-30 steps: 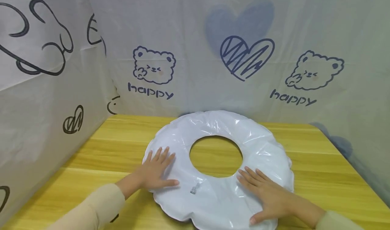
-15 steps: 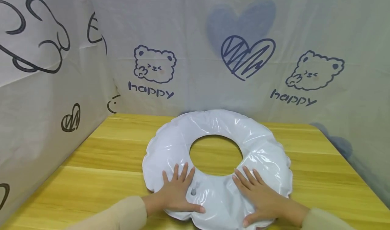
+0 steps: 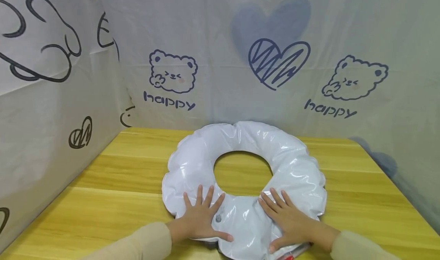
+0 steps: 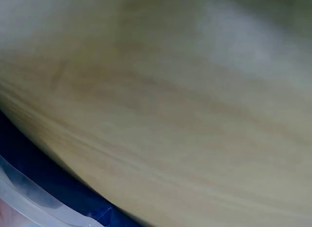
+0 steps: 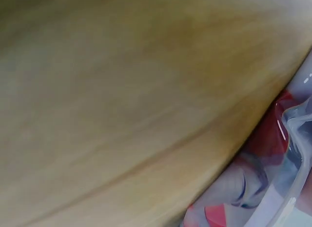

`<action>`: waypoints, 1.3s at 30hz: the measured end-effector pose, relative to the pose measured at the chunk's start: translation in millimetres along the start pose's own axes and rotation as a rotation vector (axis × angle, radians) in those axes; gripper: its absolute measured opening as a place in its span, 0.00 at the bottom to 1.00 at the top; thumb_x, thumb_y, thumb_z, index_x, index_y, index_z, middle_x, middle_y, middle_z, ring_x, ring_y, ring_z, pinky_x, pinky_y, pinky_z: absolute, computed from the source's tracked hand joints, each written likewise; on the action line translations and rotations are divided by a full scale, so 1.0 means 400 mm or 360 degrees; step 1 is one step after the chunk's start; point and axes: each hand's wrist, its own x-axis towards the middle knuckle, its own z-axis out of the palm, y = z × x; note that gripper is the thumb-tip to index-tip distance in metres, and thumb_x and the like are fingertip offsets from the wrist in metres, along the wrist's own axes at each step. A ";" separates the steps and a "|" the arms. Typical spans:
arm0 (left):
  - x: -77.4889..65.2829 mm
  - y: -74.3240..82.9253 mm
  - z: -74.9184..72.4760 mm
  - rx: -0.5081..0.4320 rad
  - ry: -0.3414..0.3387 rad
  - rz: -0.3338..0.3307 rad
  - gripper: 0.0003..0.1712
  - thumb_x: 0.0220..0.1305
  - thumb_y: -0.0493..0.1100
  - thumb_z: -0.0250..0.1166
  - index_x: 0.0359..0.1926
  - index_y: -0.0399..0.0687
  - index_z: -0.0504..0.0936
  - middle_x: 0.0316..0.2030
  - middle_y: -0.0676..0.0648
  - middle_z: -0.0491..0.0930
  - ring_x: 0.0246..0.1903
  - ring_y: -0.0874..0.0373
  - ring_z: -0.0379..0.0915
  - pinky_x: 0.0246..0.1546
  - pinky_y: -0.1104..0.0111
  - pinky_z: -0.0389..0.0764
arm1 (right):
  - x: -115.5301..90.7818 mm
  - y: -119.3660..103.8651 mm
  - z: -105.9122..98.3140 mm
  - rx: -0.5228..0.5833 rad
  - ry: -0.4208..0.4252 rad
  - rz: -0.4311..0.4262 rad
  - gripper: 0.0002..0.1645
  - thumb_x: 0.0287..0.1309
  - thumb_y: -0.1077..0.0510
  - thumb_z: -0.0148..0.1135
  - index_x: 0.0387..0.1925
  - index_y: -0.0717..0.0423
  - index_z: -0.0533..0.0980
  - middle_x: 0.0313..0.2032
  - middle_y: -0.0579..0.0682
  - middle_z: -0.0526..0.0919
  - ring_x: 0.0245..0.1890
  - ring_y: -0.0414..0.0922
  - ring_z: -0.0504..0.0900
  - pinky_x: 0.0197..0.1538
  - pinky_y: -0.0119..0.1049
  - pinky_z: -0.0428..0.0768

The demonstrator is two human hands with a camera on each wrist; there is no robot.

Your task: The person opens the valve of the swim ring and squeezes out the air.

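Observation:
A white inflatable swim ring lies on the wooden table, wrinkled and slightly soft, with a small clear valve near its front. My left hand presses on the front left of the ring, fingers spread, just beside the valve. On the front right, my right hand also presses down with spread fingers, and the vinyl bulges between the two hands. In the left wrist view a dark blue strip of the ring's underside shows. The right wrist view catches its red and grey printed underside. Neither wrist view shows the hand clearly.
The yellow wood-grain table extends to both sides of the ring. Behind it hangs a pale curtain printed with bears and hearts, and another printed sheet covers the left side.
My left hand has moved right and toward me, from the ring's left side to beside the valve. My right hand has shifted slightly left. The ring's front has crumpled and narrowed.

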 end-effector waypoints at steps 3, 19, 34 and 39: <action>0.003 0.002 0.001 0.0042 0.0007 0.0004 0.63 0.38 0.83 0.54 0.72 0.61 0.48 0.73 0.38 0.42 0.69 0.31 0.34 0.54 0.26 0.42 | 0.004 0.000 -0.007 0.0110 -0.0065 0.0026 0.68 0.43 0.15 0.29 0.68 0.65 0.53 0.65 0.66 0.62 0.71 0.52 0.24 0.63 0.35 0.10; 0.003 0.002 -0.003 0.0130 0.0046 0.0161 0.62 0.41 0.81 0.54 0.71 0.53 0.53 0.73 0.41 0.43 0.70 0.34 0.36 0.59 0.30 0.40 | 0.030 -0.034 -0.024 0.0701 -0.0163 0.0128 0.51 0.59 0.28 0.42 0.73 0.51 0.42 0.73 0.54 0.43 0.73 0.54 0.31 0.58 0.74 0.40; 0.004 -0.003 -0.020 0.0349 0.0038 0.0250 0.62 0.44 0.83 0.48 0.71 0.48 0.54 0.72 0.44 0.51 0.71 0.37 0.39 0.60 0.32 0.43 | 0.090 -0.033 -0.083 0.0593 -0.0632 0.0130 0.44 0.56 0.27 0.45 0.70 0.38 0.54 0.71 0.46 0.55 0.68 0.68 0.49 0.58 0.75 0.48; 0.001 -0.020 -0.019 0.0308 0.0114 0.0381 0.61 0.47 0.82 0.45 0.70 0.44 0.55 0.70 0.40 0.52 0.70 0.36 0.38 0.59 0.31 0.40 | 0.086 0.001 -0.095 0.0596 -0.0453 0.0156 0.45 0.55 0.27 0.47 0.69 0.44 0.57 0.70 0.54 0.57 0.68 0.67 0.52 0.62 0.70 0.47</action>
